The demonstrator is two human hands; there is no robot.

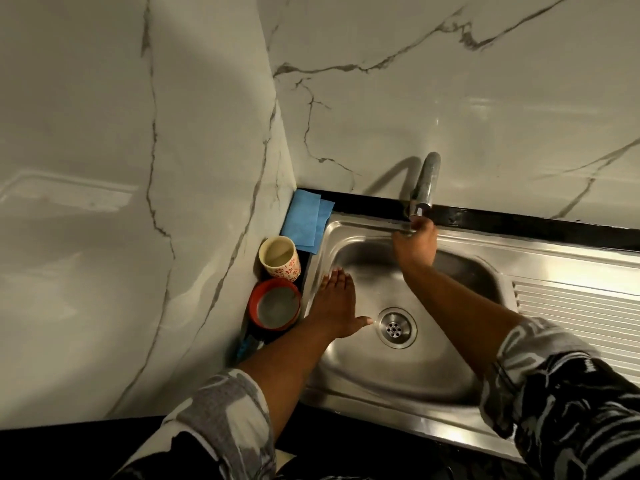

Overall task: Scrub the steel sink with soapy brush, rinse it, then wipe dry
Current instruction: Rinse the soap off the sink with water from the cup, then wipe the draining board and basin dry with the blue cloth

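Observation:
The steel sink (391,379) fills the lower middle of the view, with its drain (397,327) at the centre of the basin. My left hand (334,303) lies flat on the basin's left slope, fingers straight and thumb pointing toward the drain. My right hand (415,242) reaches to the back rim and is curled round the lower end of the steel tap (425,181); its fingers are mostly hidden behind the back of the hand. A folded blue cloth (304,220) lies at the sink's back left corner. I cannot see any water running.
A cream cup with red flowers (280,256) and a red bowl (275,308) stand between the sink and the marble wall on the left. A small blue object (244,346) shows below the bowl, partly hidden by my arm. The ribbed drainboard (571,306) lies to the right.

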